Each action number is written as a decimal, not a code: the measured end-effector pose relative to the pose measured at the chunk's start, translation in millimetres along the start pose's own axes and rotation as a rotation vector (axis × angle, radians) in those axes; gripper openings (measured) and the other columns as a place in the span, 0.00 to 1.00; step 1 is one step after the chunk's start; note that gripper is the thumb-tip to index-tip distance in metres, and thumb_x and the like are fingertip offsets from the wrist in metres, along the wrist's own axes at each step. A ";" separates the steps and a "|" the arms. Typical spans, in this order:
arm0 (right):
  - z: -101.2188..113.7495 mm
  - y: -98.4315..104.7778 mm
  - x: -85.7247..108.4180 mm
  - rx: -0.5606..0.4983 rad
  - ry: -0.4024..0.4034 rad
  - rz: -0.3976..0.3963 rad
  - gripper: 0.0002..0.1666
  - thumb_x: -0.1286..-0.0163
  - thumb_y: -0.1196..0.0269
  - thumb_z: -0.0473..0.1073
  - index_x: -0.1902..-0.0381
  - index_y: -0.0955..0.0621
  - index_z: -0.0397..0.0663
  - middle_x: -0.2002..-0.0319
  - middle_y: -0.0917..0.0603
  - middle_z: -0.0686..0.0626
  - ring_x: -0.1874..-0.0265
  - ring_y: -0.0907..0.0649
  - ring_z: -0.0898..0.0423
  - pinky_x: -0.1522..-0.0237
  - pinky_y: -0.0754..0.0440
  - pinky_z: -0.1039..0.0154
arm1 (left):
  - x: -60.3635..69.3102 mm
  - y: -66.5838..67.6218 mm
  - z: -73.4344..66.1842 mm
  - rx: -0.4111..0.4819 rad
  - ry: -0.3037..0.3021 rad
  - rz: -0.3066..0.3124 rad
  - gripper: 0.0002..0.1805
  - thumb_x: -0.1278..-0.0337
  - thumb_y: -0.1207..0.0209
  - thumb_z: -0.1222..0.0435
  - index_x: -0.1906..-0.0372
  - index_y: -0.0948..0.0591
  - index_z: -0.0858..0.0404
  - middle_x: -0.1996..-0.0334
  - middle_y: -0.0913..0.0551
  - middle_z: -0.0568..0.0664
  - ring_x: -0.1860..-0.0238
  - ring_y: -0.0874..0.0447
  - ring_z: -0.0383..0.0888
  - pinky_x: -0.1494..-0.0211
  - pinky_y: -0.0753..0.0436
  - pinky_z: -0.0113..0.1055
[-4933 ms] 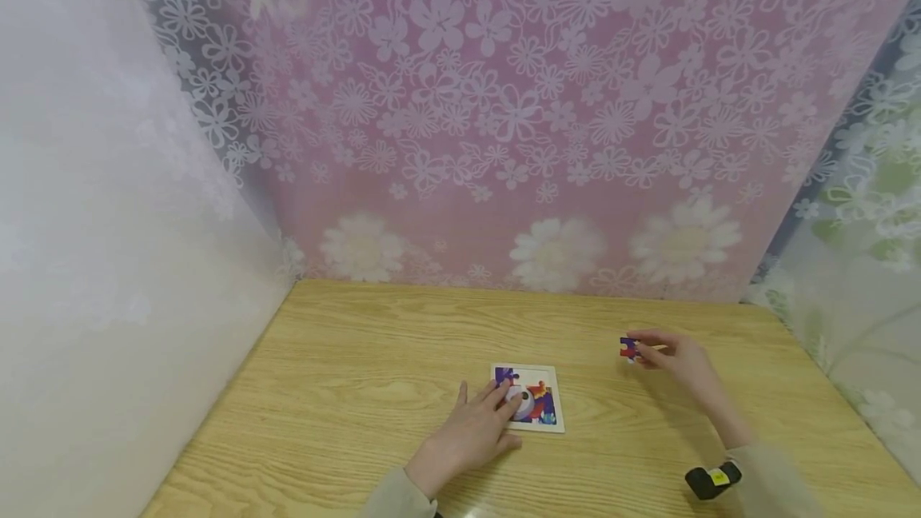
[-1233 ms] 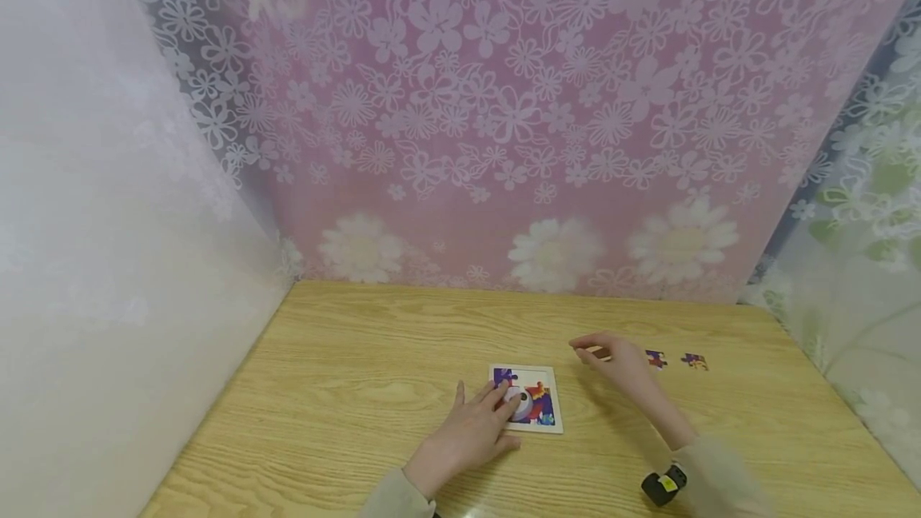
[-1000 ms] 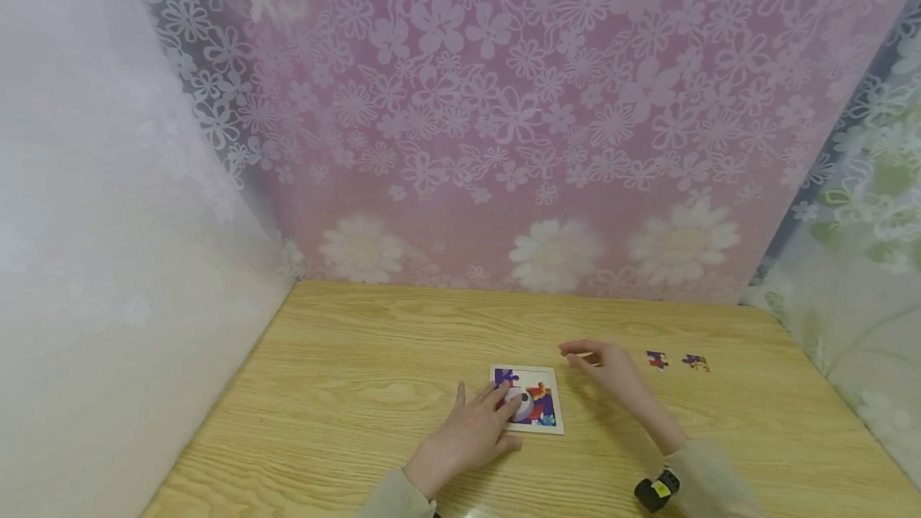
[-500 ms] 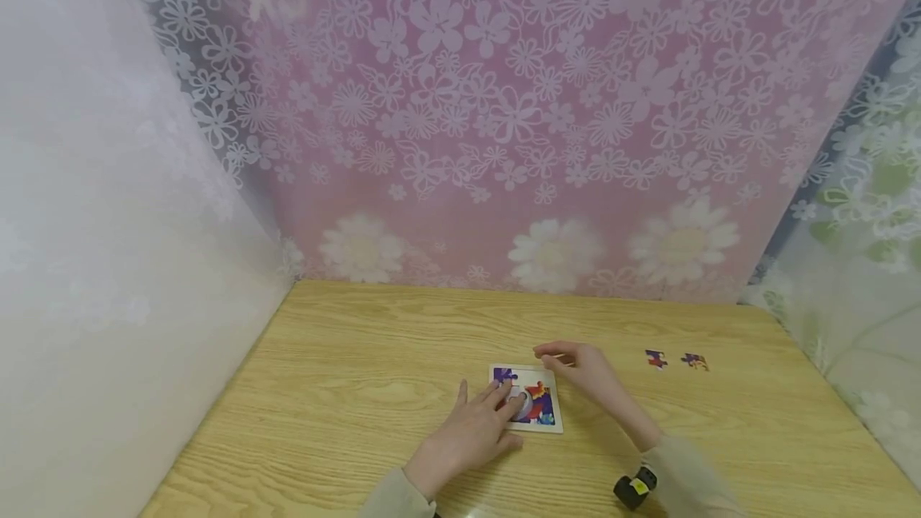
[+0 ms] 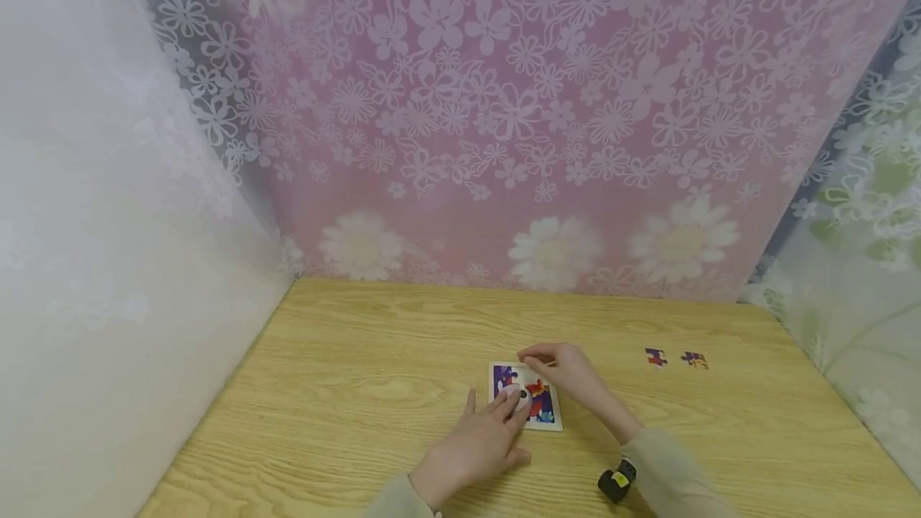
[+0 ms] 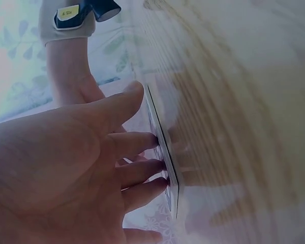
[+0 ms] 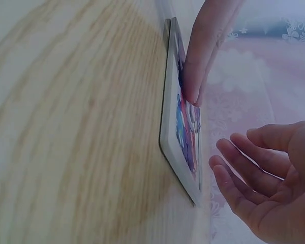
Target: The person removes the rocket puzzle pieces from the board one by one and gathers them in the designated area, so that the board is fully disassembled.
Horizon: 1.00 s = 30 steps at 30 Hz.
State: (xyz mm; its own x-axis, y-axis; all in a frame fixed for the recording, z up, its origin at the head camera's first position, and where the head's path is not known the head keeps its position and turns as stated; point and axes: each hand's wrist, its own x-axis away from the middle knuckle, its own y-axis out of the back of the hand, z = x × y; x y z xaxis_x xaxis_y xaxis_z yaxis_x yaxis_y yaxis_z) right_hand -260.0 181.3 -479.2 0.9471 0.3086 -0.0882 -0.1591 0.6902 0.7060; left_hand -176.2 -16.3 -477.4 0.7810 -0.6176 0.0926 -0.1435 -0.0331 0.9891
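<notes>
A small square jigsaw puzzle (image 5: pixel 543 425) with a white border lies on the table, partly filled with purple, red and orange pieces. My left hand (image 5: pixel 475 440) rests its fingertips on the puzzle's lower left part, its thumb spread to the side. Pale bare backing shows near the top of the board. Over the puzzle's upper right edge hovers my right hand (image 5: pixel 570 372); in the right wrist view its fingers (image 7: pixel 239 157) are loosely bent, apart from the board, and no piece shows between them. The left wrist view shows the left fingers (image 6: pixel 142 170) touching the board's face.
To the right on the wooden table (image 5: pixel 374 342) lie two loose puzzle pieces, one purple and red (image 5: pixel 655 357), the other purple and orange (image 5: pixel 695 360). A pink flowered curtain (image 5: pixel 460 142) stands behind the table. Pale sheets hang at both sides.
The piece my right hand held earlier now lies at the right. That hand has moved left from the loose pieces to the puzzle's top edge. My left hand has shifted slightly on the board.
</notes>
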 end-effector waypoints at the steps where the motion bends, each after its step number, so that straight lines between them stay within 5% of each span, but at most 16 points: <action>1: 1.0 -0.9 -0.4 0.004 -0.003 0.002 0.14 0.24 0.39 0.42 0.47 0.13 0.44 0.51 0.11 0.46 0.53 0.13 0.48 0.50 0.15 0.49 | 0.1 0.0 -0.1 -0.005 -0.001 -0.001 0.40 0.31 0.48 0.40 0.21 0.38 0.53 0.21 0.41 0.49 0.22 0.42 0.46 0.27 0.39 0.65; 13: 3.6 -8.9 -4.7 0.039 -0.021 0.043 0.14 0.24 0.39 0.43 0.48 0.13 0.46 0.53 0.11 0.47 0.57 0.13 0.51 0.63 0.15 0.59 | 0.4 -0.7 1.4 0.015 -0.016 -0.019 0.38 0.29 0.49 0.41 0.22 0.35 0.54 0.22 0.39 0.50 0.22 0.40 0.47 0.28 0.37 0.66; 24: 6.6 -15.5 -5.9 0.051 -0.060 0.032 0.11 0.26 0.37 0.42 0.50 0.12 0.48 0.53 0.11 0.48 0.53 0.13 0.49 0.52 0.15 0.50 | -1.9 -3.5 3.5 0.019 -0.031 -0.033 0.37 0.29 0.49 0.41 0.23 0.34 0.54 0.23 0.38 0.50 0.23 0.38 0.46 0.30 0.35 0.66; 30: 8.7 -18.5 -8.5 0.053 -0.082 0.024 0.12 0.26 0.36 0.43 0.49 0.12 0.48 0.55 0.11 0.49 0.59 0.14 0.54 0.58 0.15 0.57 | -1.4 -3.3 3.6 0.034 -0.031 -0.030 0.37 0.29 0.48 0.42 0.23 0.34 0.55 0.23 0.38 0.51 0.24 0.38 0.47 0.29 0.35 0.67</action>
State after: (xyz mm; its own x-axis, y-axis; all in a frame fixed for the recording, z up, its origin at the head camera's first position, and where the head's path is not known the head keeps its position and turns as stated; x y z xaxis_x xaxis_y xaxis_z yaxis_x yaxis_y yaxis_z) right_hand -262.6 160.2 -485.4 0.9632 0.2682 -0.0148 -0.1689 0.6473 0.7433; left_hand -179.0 -18.1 -481.1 0.7663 -0.6398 0.0585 -0.1408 -0.0783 0.9869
